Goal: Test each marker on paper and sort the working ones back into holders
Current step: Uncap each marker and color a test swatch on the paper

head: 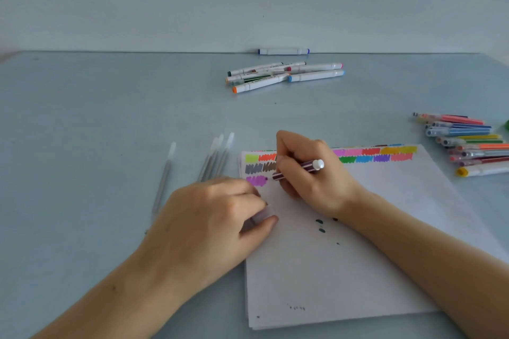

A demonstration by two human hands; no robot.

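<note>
My right hand grips a dark purple marker with a white end, its tip down on the white paper beside a purple scribble. Rows of coloured test scribbles run along the paper's top edge. My left hand rests on the paper's left edge and pinches a clear marker cap between thumb and fingers.
A pile of white-barrelled markers lies at the far middle of the table, with one more marker against the wall. Several coloured thin markers are heaped at the right. Clear gel pens lie left of the paper.
</note>
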